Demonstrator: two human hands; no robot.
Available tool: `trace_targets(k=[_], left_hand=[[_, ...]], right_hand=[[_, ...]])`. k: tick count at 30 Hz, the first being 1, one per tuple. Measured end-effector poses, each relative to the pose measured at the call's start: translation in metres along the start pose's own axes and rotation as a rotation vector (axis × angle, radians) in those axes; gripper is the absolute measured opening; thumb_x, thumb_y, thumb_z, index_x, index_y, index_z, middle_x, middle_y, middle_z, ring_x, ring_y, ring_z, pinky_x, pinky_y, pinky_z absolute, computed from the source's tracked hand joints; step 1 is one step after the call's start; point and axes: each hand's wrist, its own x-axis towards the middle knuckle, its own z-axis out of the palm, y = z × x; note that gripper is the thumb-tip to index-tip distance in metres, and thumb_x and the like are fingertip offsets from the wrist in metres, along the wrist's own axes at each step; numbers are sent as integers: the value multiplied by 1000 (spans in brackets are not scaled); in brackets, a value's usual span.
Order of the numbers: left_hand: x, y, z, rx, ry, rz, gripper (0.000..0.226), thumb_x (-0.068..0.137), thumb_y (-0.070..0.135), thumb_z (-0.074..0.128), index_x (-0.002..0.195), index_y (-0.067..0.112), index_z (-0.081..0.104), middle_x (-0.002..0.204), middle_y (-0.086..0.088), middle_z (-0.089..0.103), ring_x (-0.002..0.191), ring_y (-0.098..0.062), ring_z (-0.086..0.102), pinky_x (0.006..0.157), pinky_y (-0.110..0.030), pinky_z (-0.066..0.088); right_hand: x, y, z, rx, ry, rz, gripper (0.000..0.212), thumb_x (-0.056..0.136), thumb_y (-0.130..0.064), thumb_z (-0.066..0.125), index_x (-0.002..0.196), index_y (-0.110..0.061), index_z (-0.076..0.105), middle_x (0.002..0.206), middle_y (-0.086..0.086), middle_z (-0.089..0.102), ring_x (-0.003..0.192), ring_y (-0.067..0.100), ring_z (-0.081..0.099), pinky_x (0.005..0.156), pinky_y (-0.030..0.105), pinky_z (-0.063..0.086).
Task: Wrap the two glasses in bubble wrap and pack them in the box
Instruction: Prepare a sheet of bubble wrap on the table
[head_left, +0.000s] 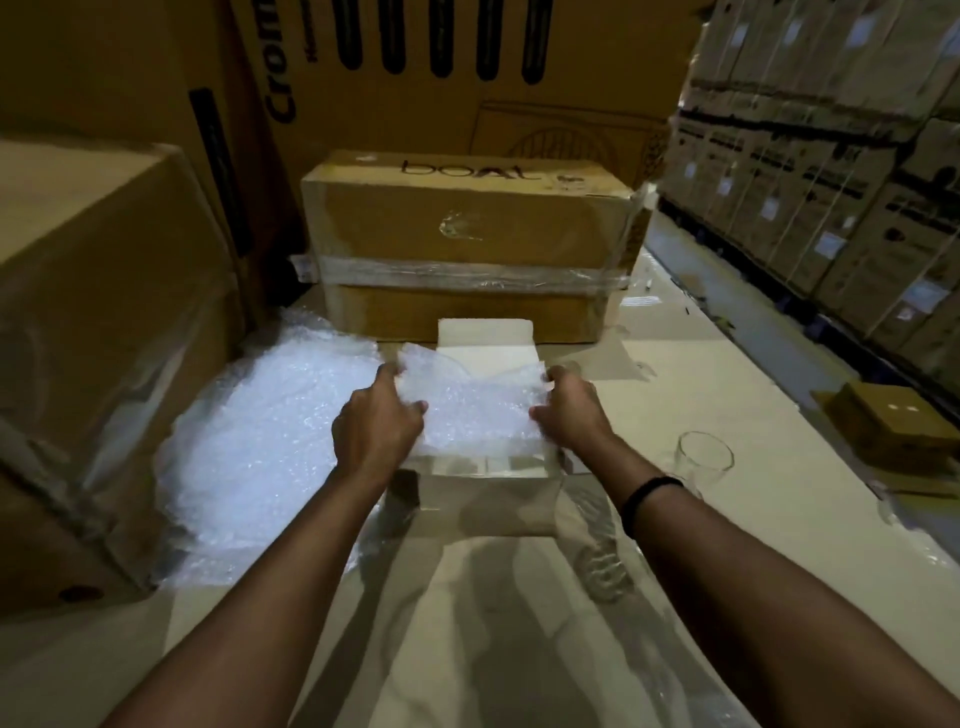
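Dim storeroom, stacked cartons (810, 171) apparently lining the right wall.

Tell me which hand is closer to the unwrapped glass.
Right. The right hand is just left of the glass; the left hand is farther left, across the bubble wrap.

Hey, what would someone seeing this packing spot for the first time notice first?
Dead centre, the left hand and right hand grip a sheet of bubble wrap over a small open box. A bright heap of bubble wrap lies to the left, and a bare glass stands upright at right, beside the right forearm. A taped carton sits behind the box.
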Motion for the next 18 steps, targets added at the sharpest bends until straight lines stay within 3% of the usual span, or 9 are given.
trace_targets(k=[2, 4, 9, 12, 14, 16, 18], left_hand=[[1, -1, 1, 243, 72, 132, 44, 88, 40, 66, 127, 22, 57, 106, -10, 71, 104, -31, 59, 84, -36, 41], [7, -5, 4, 367, 84, 239, 40, 88, 39, 65, 125, 22, 59, 105, -7, 72, 105, -29, 57, 85, -37, 35], [23, -2, 16, 546, -8, 425, 54, 88, 44, 62, 135, 19, 49, 133, -5, 57, 117, -26, 49, 91, -38, 34], [29, -2, 22, 556, -96, 390, 85, 84, 53, 64, 149, 14, 26, 151, -11, 35, 134, -30, 36, 104, -42, 31], [31, -5, 19, 535, -80, 398, 93, 83, 58, 63, 151, 12, 19, 157, -13, 23, 140, -31, 27, 110, -46, 26], [34, -9, 15, 519, -61, 494, 85, 85, 57, 60, 150, 16, 25, 159, -11, 22, 143, -31, 23, 112, -48, 20], [38, -10, 13, 543, -164, 638, 71, 89, 53, 56, 149, 23, 31, 160, -6, 22, 146, -27, 17, 116, -49, 10]], right_hand=[[1, 2, 6, -88, 53, -67, 45, 85, -6, 58, 129, -10, 48, 116, 19, 62, 103, 38, 60, 80, 37, 52], [1, 0, 9, -183, 94, -106, 40, 86, -1, 52, 125, -9, 46, 110, 21, 62, 97, 41, 60, 74, 40, 52], [0, -8, 15, -480, 59, -150, 43, 89, -4, 52, 130, -8, 39, 106, 19, 65, 92, 40, 62, 65, 37, 42], [-1, -7, 12, -605, 72, -185, 59, 88, -30, 66, 136, -10, 38, 122, 15, 58, 107, 35, 56, 80, 41, 46], [-2, -4, 6, -616, 84, -296, 73, 85, -43, 68, 143, -16, 34, 138, 13, 49, 122, 33, 48, 94, 42, 43], [-2, -4, 1, -681, -42, -457, 74, 86, -49, 64, 148, -25, 31, 150, 7, 39, 136, 29, 36, 107, 43, 34], [-1, -2, 3, -798, -234, -531, 70, 89, -55, 56, 149, -30, 30, 157, 2, 29, 145, 26, 23, 117, 45, 20]])
